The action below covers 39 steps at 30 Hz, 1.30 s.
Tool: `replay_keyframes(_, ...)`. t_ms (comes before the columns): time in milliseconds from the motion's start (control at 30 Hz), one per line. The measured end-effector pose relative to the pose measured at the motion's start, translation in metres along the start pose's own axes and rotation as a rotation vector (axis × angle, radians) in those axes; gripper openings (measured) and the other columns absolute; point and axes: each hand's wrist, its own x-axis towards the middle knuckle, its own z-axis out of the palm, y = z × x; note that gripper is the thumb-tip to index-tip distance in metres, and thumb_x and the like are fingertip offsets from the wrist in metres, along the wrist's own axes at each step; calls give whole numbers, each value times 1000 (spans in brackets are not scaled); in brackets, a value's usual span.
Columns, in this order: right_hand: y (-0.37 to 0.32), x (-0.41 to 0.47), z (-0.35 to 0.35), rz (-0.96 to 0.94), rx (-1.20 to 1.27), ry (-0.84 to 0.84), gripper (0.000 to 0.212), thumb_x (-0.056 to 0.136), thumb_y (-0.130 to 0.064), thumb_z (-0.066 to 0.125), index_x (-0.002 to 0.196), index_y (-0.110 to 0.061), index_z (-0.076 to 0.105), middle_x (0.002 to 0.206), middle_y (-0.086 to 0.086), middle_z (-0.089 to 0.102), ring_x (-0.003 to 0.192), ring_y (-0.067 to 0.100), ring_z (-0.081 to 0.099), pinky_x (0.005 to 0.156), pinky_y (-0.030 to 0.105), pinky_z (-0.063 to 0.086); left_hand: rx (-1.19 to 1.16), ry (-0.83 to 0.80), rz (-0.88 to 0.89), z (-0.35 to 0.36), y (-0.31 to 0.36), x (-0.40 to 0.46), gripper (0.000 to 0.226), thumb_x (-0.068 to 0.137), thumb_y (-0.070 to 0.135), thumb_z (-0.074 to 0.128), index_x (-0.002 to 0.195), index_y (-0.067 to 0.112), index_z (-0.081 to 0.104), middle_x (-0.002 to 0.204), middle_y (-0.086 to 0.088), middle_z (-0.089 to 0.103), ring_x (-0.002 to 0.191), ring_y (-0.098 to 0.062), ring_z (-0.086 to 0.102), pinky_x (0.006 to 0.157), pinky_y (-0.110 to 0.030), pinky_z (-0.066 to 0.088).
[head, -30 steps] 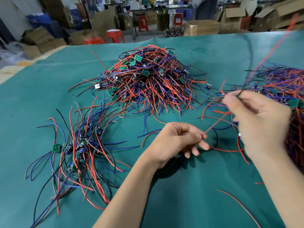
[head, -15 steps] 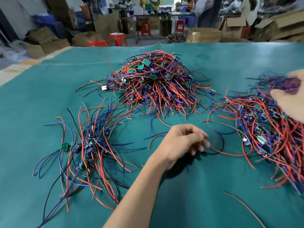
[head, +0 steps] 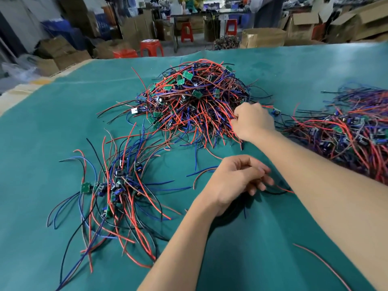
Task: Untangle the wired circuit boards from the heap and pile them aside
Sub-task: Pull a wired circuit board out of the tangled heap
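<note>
A tall heap of small green circuit boards with red, blue and black wires sits mid-table. My right hand reaches into its right edge, fingers curled round a bunch of red wires. A flatter pile of separated wired boards lies at the left. My left hand rests on the cloth in front of the heap, its fingers curled round the ends of a thin red and black wire. Another large tangle spreads along the right side, partly behind my right forearm.
The table is covered with teal cloth. A loose red wire lies at the near right. Beyond the far table edge stand red stools and cardboard boxes.
My right hand has left the right-hand tangle and moved left into the edge of the middle heap, gripping wires there. My left hand has stayed in place.
</note>
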Motion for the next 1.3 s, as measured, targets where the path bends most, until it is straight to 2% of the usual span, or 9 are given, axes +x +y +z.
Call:
replay_keyframes(233, 6, -5, -20, 34, 170, 118, 20, 92, -44, 70, 92, -26, 80, 100, 18, 71, 102, 41, 64, 73, 35, 44, 13, -3, -3, 1, 2, 0, 15, 94, -7, 47, 95, 1, 60, 80, -15, 66, 58, -13, 55, 49, -17, 41)
replay_keyframes(433, 8, -14, -30, -3, 177, 74, 40, 95, -47, 65, 73, -15, 73, 77, 15, 58, 87, 39, 58, 69, 35, 41, 12, 2, -9, 1, 2, 0, 15, 95, -7, 46, 97, 0, 60, 82, -18, 66, 59, -14, 54, 50, -17, 41)
replay_keyframes(567, 16, -18, -42, -42, 231, 55, 39, 95, -47, 62, 78, -15, 77, 80, 10, 73, 94, 36, 63, 79, 39, 54, 0, 5, -17, 0, 1, 1, 16, 95, -7, 46, 94, 1, 60, 81, -17, 66, 58, -13, 55, 50, -17, 41)
replay_keyframes(633, 24, -21, -45, -98, 267, 33, 39, 97, -45, 61, 78, -17, 79, 78, 3, 76, 94, 28, 67, 87, 36, 53, -5, 9, -25, 0, 1, 1, 17, 95, -7, 46, 93, 2, 61, 79, -15, 66, 57, -12, 55, 49, -16, 41)
replay_keyframes(733, 33, -33, -50, -183, 355, 2, 34, 99, -38, 62, 77, -19, 79, 70, -5, 75, 60, -5, 63, 78, 29, 50, -48, 55, -44, 1, 0, 4, 14, 98, 0, 45, 94, 3, 59, 78, -14, 68, 53, -11, 58, 47, -16, 41)
replay_keyframes(800, 40, -42, -54, -200, 396, 0, 31, 99, -33, 63, 76, -19, 79, 70, -5, 76, 53, -12, 58, 70, 28, 51, -125, 127, -65, 2, 1, 7, 17, 104, 12, 44, 97, 4, 56, 80, -16, 67, 52, -13, 61, 45, -17, 43)
replay_keyframes(1033, 75, -103, -85, -164, 1051, -67, 27, 91, -9, 67, 65, -8, 77, 65, 15, 73, 49, 11, 58, 47, 17, 43, -368, 252, -104, -1, 5, 9, 48, 106, 45, 34, 115, 2, 53, 89, -17, 71, 61, -20, 69, 50, -22, 52)
replay_keyframes(1167, 67, -143, -77, -232, 1119, -303, 25, 72, -15, 62, 52, -3, 73, 54, 19, 66, 51, 17, 57, 48, 22, 43, -373, 273, -80, 1, 5, 7, 51, 104, 42, 41, 125, -4, 47, 98, -18, 72, 68, -25, 71, 54, -26, 55)
replay_keyframes(1300, 51, -165, -54, -311, 1024, -538, 25, 69, -18, 60, 47, -10, 71, 49, 13, 64, 49, 15, 47, 48, 27, 33, -297, 217, -54, -2, 2, 7, 24, 103, 21, 50, 116, 1, 54, 94, -13, 72, 69, -20, 68, 63, -25, 54)
